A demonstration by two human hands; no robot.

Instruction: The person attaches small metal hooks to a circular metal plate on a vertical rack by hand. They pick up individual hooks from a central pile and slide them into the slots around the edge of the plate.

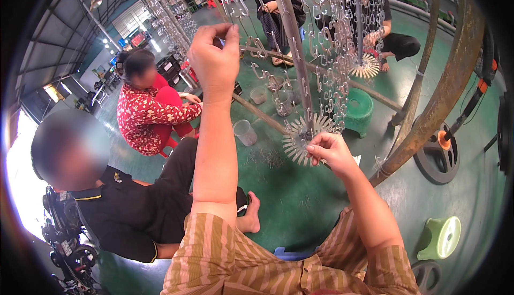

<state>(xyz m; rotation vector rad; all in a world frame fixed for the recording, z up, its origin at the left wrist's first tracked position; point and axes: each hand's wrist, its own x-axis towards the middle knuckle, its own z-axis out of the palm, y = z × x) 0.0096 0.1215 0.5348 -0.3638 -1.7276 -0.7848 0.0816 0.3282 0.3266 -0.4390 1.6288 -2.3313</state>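
My left hand (pixel 215 57) is raised high at the upper middle, thumb and fingers pinched together. Just above its fingertips hang bent metal wire hooks (pixel 234 7); whatever the pinch holds is too small to make out. Low on the right, my right hand (pixel 333 153) is closed in a pinch too, its contents unclear. It is beside a pale disc with radiating slats (pixel 297 144) around the foot of a metal pole (pixel 293 43). Strands of linked metal hooks (pixel 337 54) hang by that pole, above and behind my right hand.
Clear plastic cups (pixel 246 133) stand on the green floor near scattered small metal pieces (pixel 267 157). A green stool (pixel 357 110), a light green stool (pixel 441 237) and a rusty curved pipe (pixel 444 92) are on the right. Several people sit or crouch around, one in black (pixel 134 215) close at left.
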